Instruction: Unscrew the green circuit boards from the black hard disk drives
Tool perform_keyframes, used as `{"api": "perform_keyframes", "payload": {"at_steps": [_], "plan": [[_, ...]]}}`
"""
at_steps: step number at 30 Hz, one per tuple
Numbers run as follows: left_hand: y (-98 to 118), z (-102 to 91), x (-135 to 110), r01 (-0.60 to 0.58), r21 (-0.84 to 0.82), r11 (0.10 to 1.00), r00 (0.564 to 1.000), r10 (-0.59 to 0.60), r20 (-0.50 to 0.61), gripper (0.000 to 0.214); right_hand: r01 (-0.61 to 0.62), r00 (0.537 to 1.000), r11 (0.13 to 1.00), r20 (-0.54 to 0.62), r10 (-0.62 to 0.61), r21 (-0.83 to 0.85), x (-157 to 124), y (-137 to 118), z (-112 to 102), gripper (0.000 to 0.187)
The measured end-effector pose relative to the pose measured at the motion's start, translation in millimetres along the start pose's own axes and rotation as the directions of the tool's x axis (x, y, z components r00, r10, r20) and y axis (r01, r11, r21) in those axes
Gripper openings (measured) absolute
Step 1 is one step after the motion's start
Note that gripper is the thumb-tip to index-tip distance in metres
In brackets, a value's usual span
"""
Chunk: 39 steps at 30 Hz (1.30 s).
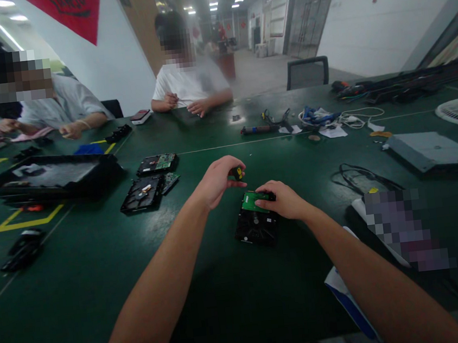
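In the middle of the table lies a black hard drive (256, 227) with its green circuit board (249, 202) facing up at the far end. My right hand (283, 199) grips its far right side, thumb on the board and fingers around the edge. Just above and to the left of the drive, my left hand (220, 180) is closed around a black-and-yellow handle (238, 174), which looks like a screwdriver's. Its shaft cannot be made out. The handle is held apart from the drive.
Left of my hands lie another hard drive (157, 164), an opened black drive casing (142, 193) and a loose circuit board (170, 182). A black tray (107, 161) stands farther left. To the right are a grey metal box (431, 149) and cables (347, 172). Co-workers (191, 82) sit across the table.
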<state>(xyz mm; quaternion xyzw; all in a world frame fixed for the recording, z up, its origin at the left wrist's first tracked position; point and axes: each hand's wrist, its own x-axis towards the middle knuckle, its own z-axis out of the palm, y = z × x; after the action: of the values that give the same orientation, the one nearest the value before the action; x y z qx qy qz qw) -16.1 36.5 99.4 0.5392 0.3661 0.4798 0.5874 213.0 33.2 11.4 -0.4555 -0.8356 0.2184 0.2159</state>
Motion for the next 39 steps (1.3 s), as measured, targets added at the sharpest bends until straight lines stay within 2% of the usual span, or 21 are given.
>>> {"api": "perform_keyframes", "payload": {"at_steps": [5, 12, 20, 29, 39], "plan": [[3.5, -0.1, -1.2, -0.006, 0.084, 0.996, 1.0, 0.007, -0.008, 0.02, 0.008, 1.0, 1.0, -0.005, -0.008, -0.001, -0.1, -0.7, -0.5, 0.033], [6.6, 5.5, -3.4, 0.045, 0.045, 0.998, 0.998, -0.043, -0.04, 0.019, 0.005, 1.0, 1.0, -0.01, -0.005, 0.0, -0.2, 2.1, 1.5, 0.033], [-0.7, 5.7, -1.2, 0.075, -0.065, 0.995, 0.996, -0.071, 0.061, 0.019, 0.014, 1.0, 1.0, -0.021, -0.014, 0.009, -0.2, -0.7, 1.0, 0.032], [5.3, 0.2, -1.6, -0.001, 0.128, 0.992, 1.0, -0.001, 0.014, 0.025, 0.012, 1.0, 1.0, -0.01, -0.012, 0.018, -0.9, -4.0, -2.0, 0.031], [7.3, 8.1, -3.2, 0.049, 0.037, 0.998, 0.998, -0.047, -0.048, 0.014, -0.003, 1.0, 1.0, -0.02, 0.003, 0.002, -0.6, -1.4, -0.3, 0.034]]}}
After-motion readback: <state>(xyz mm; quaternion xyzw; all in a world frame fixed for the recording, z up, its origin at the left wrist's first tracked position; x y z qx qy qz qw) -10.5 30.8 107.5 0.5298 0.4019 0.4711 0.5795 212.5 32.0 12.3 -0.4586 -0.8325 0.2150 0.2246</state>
